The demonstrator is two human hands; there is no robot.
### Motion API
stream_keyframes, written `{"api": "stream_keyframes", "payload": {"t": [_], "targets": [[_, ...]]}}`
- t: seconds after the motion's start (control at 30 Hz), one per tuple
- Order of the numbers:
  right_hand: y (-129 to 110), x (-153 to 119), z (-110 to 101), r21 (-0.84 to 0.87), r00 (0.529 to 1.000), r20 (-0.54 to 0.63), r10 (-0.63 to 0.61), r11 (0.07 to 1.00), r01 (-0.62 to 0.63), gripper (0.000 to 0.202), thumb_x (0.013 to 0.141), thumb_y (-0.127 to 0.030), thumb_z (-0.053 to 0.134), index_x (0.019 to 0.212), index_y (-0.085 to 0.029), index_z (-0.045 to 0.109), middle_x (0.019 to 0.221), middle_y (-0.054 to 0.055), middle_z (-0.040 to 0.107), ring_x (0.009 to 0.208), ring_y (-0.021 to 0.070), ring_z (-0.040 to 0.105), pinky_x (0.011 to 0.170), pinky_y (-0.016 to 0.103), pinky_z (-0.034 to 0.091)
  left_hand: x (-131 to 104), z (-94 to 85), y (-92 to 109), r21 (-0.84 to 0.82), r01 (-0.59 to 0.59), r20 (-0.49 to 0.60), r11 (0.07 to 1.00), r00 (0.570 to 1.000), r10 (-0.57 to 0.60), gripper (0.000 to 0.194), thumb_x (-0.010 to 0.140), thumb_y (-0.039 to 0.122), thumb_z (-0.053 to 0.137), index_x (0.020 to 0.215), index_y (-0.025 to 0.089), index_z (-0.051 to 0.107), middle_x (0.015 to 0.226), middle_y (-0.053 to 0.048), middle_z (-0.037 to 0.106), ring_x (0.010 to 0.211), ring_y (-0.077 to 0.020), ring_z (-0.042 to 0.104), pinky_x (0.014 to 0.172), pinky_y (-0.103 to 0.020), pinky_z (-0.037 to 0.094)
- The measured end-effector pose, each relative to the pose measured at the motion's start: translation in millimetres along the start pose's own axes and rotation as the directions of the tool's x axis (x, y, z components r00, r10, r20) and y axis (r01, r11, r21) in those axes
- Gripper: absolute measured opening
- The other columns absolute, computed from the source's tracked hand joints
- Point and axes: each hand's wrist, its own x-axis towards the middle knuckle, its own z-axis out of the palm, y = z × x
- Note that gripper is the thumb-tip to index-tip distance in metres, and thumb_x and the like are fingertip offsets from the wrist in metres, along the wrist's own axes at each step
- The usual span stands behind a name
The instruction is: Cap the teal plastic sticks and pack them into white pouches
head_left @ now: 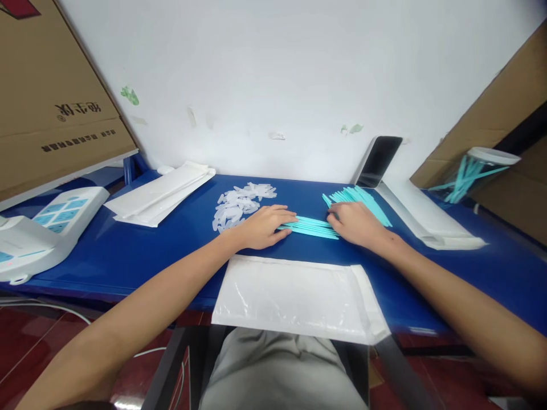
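A row of thin turquoise plastic sticks (315,226) lies side by side on the blue table (179,245). My left hand (264,227) closes around their left ends, thumb on the near side and fingers on the far side. At the right ends sits my right hand (358,223), its fingers curled in on them; the fingertips are partly hidden. Just beyond the right hand is a fanned pile of more turquoise sticks (368,200). Small translucent whitish pieces (237,208) lie heaped past my left hand. Nearest me, a white padded envelope (290,293) overhangs the table edge.
White envelopes (160,191) lie at the left, beside a white power strip (72,222). On the right are another white envelope (427,216), a dark-screened phone (379,161) leaning on the wall and a clear tub (478,171) holding turquoise sticks. Cardboard (51,102) stands at left.
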Motion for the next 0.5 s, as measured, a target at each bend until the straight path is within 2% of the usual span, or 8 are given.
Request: {"api": "stream_keyframes", "payload": {"t": [0.17,0.23,0.4,0.5], "targets": [[8,5,11,0.16,0.992,-0.048,-0.115,0.98,0.122,0.037,0.095,-0.012,0.046,0.112,-0.013,0.079,0.131,0.015,0.076,0.118,0.0295,0.072,0.105,0.038,0.051,0,-0.9,-3,0.01,-0.02,-0.028,1.0,0.999,0.021,0.042,0.107,0.031,0.05,0.144,0.015,0.061,0.152,-0.01,0.06,0.149,-0.0309,0.045,0.125,-0.051,0.034],[11,8,16,0.246,0.984,-0.083,-0.159,0.953,0.175,0.04,0.093,-0.009,0.047,0.117,-0.015,0.079,0.134,0.012,0.074,0.122,0.0276,0.07,0.108,0.038,0.05,-1,-2.9,-3,0.01,-0.015,-0.035,1.0,0.999,0.016,0.04,0.106,0.03,0.052,0.141,0.016,0.063,0.149,-0.01,0.063,0.148,-0.0312,0.046,0.123,-0.052,0.036],[10,12,20,0.427,0.964,-0.198,-0.177,0.87,0.248,0.038,0.09,-0.009,0.051,0.112,-0.021,0.08,0.123,0.007,0.079,0.111,0.0261,0.074,0.099,0.041,0.057,-1,-6.3,-1,0.011,-0.036,-0.068,0.999,0.997,0.037,0.035,0.104,0.029,0.053,0.134,0.017,0.067,0.14,-0.011,0.068,0.14,-0.031,0.053,0.118,-0.051,0.041],[4,12,19,0.523,0.955,-0.229,-0.19,0.803,0.285,0.034,0.091,-0.012,0.053,0.109,-0.022,0.08,0.114,0.006,0.081,0.101,0.0245,0.076,0.09,0.039,0.06,-1,-5.6,0,0.024,-0.056,-0.12,0.998,0.991,0.058,0.041,0.101,0.03,0.056,0.14,0.017,0.063,0.144,-0.015,0.062,0.135,-0.0317,0.054,0.115,-0.051,0.044]]}}
